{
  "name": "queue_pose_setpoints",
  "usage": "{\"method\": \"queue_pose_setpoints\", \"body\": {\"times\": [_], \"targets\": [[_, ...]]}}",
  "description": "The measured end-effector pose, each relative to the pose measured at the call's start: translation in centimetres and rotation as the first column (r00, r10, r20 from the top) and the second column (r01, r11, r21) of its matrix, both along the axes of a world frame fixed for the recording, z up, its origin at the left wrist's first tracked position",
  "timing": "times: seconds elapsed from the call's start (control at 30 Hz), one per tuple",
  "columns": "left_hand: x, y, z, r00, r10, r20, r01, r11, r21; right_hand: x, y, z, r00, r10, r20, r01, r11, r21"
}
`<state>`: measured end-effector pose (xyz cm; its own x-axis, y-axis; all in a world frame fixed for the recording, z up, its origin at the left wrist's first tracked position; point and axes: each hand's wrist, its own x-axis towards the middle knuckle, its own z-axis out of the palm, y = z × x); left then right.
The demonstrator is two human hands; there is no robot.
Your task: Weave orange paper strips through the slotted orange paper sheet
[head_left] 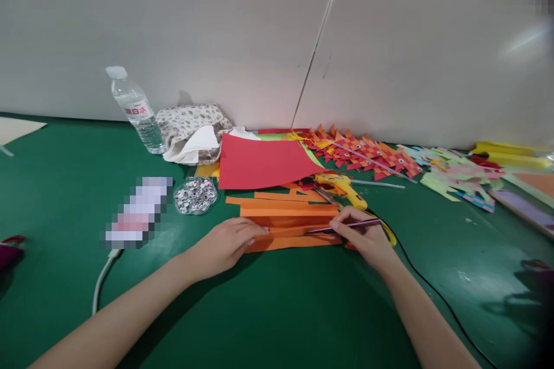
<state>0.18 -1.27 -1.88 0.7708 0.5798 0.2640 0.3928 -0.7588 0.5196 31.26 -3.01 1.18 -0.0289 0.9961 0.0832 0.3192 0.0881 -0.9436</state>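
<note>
Orange paper [288, 209] with crease lines lies on the green table in front of me, a narrower orange strip [285, 232] across it. My left hand [229, 242] rests on the left end of this paper, fingers stretched out and fingertips pressing the strip down. Pinched in my right hand [363, 236] is a thin dark purple pencil [357, 224]. Its point touches or hovers just over the strip; I cannot tell which. Loose orange strips [281, 197] lie just behind the creased paper.
Behind the strips are red paper [264, 162], a yellow glue gun [344, 187] with a black cable, and woven paper fish [363, 153]. To the left stand a water bottle [138, 112], a patterned pouch [190, 121], a container of googly eyes [196, 196] and a phone [138, 210].
</note>
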Motion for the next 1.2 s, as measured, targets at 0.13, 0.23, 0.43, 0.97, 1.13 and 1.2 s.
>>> {"method": "queue_pose_setpoints", "body": {"times": [0.13,0.23,0.43,0.97,1.13,1.2], "targets": [[0.0,0.0,-0.1,1.0,0.001,-0.009,-0.001,1.0,0.004,-0.2,-0.3,0.0,0.99,-0.058,-0.13,0.061,0.998,0.019],[0.1,0.0,-0.1,1.0,-0.001,0.001,0.001,1.0,0.014,-2.4,-0.7,-0.2,0.974,-0.049,-0.222,0.044,0.999,-0.028],[0.1,-0.1,0.3,1.0,-0.007,-0.002,0.008,1.0,0.009,-6.1,-0.9,-1.0,0.977,0.102,-0.185,-0.125,0.985,-0.121],[0.1,-0.1,0.4,1.0,0.009,-0.021,-0.009,1.0,0.019,-4.1,-0.1,-0.7,0.985,0.077,-0.151,-0.101,0.982,-0.159],[0.2,-0.1,0.0,0.999,0.03,-0.01,-0.03,0.998,0.051,-2.8,-0.2,-0.1,0.993,0.035,-0.115,-0.046,0.994,-0.1],[0.2,-0.1,-0.3,0.997,0.075,-0.012,-0.074,0.994,0.081,-3.0,-0.4,-0.1,0.995,0.051,-0.086,-0.058,0.995,-0.08]]}}
